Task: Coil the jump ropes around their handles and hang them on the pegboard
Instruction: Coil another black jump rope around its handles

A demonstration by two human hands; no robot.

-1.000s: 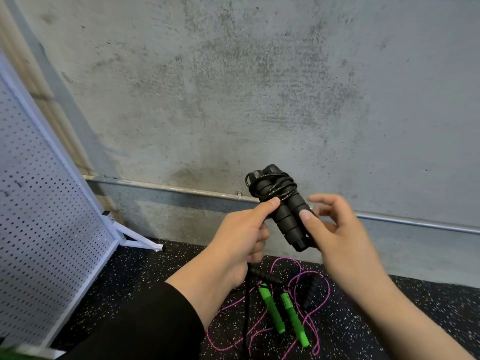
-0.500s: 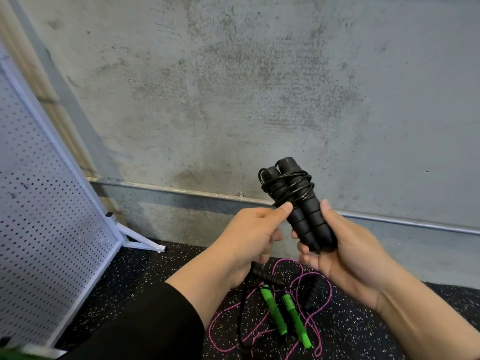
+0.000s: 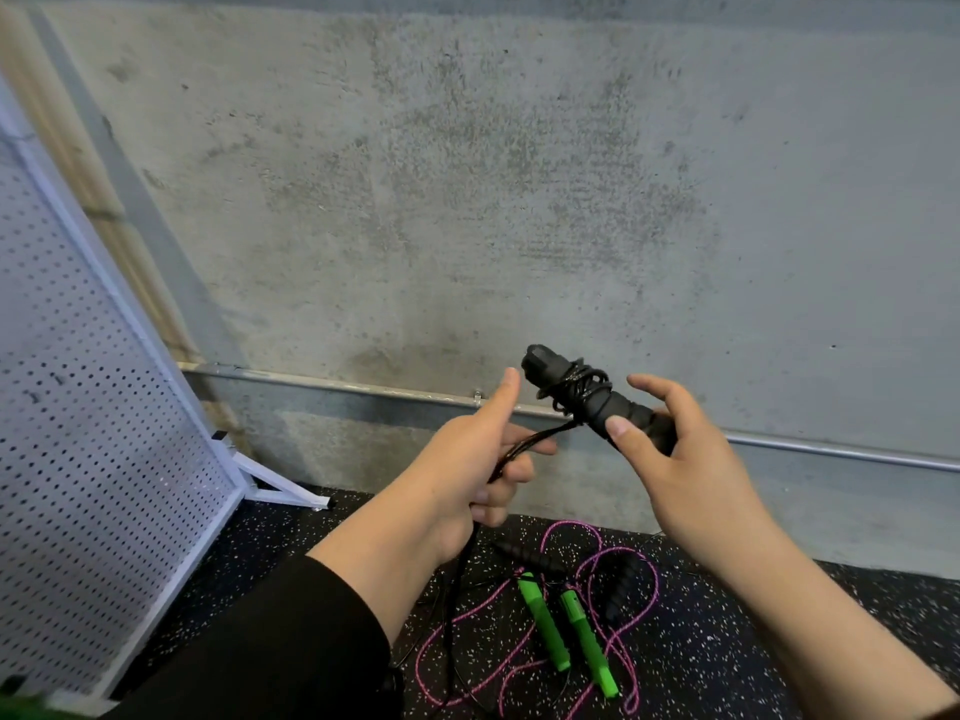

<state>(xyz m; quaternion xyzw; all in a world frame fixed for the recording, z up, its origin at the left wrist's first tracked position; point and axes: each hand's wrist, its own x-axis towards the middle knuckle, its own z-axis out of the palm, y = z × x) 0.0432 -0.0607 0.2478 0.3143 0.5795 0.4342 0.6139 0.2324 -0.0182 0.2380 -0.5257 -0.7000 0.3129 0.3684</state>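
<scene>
- Nearest me, my left hand [image 3: 470, 467] has its lower fingers curled round the loose black cord [image 3: 524, 446], thumb stuck straight up; the cord's tail drops from that fist toward the floor.
- My right hand [image 3: 675, 459] pinches the pair of black foam jump-rope handles [image 3: 587, 394] between thumb and curled fingers, forefinger lifted clear. The handles tilt up to the left, with several turns of cord already bunched around their upper half.
- The cord runs fairly taut from my left fist across to the wrapped bundle, so I judge I'm mid-coil with more slack to take up.
- Risk as I see it: the turns look loose and uneven; if my left hand lets tension go, they could slide off the handle ends and unravel.
- Below, on the black speckled rubber floor [image 3: 753, 641], a pink rope with two bright green handles [image 3: 566, 634] lies tangled with another black-handled rope [image 3: 621, 587]. My hanging tail could snag in that heap.
- At the floor's left edge stands the white perforated pegboard [image 3: 78, 433]; I can't make out any hooks on it.
- Behind everything, the grey concrete wall [image 3: 519, 174].
</scene>
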